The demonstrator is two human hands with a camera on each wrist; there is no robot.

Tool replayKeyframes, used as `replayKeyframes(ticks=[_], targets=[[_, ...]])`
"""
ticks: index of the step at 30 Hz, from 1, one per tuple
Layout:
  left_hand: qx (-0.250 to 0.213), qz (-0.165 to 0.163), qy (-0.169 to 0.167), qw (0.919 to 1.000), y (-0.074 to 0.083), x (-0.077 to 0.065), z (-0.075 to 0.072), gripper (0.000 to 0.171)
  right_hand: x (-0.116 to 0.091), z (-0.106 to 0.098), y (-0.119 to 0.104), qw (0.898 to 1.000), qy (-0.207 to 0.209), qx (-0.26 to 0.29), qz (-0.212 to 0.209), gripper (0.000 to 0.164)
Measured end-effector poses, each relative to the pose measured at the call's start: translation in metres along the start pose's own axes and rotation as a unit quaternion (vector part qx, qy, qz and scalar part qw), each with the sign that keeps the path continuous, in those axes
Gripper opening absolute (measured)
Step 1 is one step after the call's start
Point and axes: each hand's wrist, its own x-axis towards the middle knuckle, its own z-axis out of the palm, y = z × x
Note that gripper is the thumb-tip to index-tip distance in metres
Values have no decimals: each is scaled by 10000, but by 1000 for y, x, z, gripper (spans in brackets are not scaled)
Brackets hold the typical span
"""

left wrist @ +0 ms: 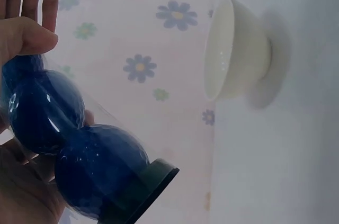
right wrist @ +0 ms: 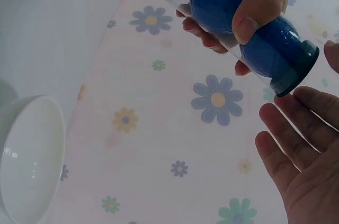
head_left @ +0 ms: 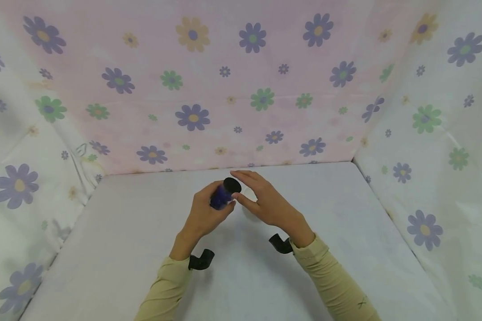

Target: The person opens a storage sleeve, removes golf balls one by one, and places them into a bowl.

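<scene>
My left hand (head_left: 206,214) grips a clear tube (head_left: 221,197) of blue balls with a dark cap at each end, held tilted above the table. In the right wrist view, its thumb lies across the tube (right wrist: 217,7) and fingertips show behind it. My right hand (head_left: 267,200) is beside the upper cap (head_left: 232,185), its fingers extended and thumb apart. Those fingertips (right wrist: 286,99) are right by the cap in the right wrist view; whether they touch it I cannot tell. A white bowl (left wrist: 249,52) stands upright on the table, mostly hidden behind my right hand in the head view.
A white cloth covers the table (head_left: 136,249). Flower-print fabric walls rise at the back (head_left: 217,89), on the left (head_left: 16,147) and on the right (head_left: 438,178). A black curved mount (head_left: 202,260) sits at the left wrist and another (head_left: 280,244) at the right.
</scene>
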Motion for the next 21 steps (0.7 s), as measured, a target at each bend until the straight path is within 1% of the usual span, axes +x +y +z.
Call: replayKeyframes(ticks=[5,9,15,21], targets=[[-39,24,-103,9999,6,0,-1,46,0,-2,-1,9996,-18,-257,-68,53],[-71,9,-212,9997,9,0,-3,46,0,-4,-2,9992,-116,-344,-147,52],[24,-59,-360,9993,12,0,-3,45,0,-6,-2,9983,-251,-420,-316,50],[171,-111,-411,9989,13,0,-3,43,0,-8,-1,9975,-334,-442,-437,47]])
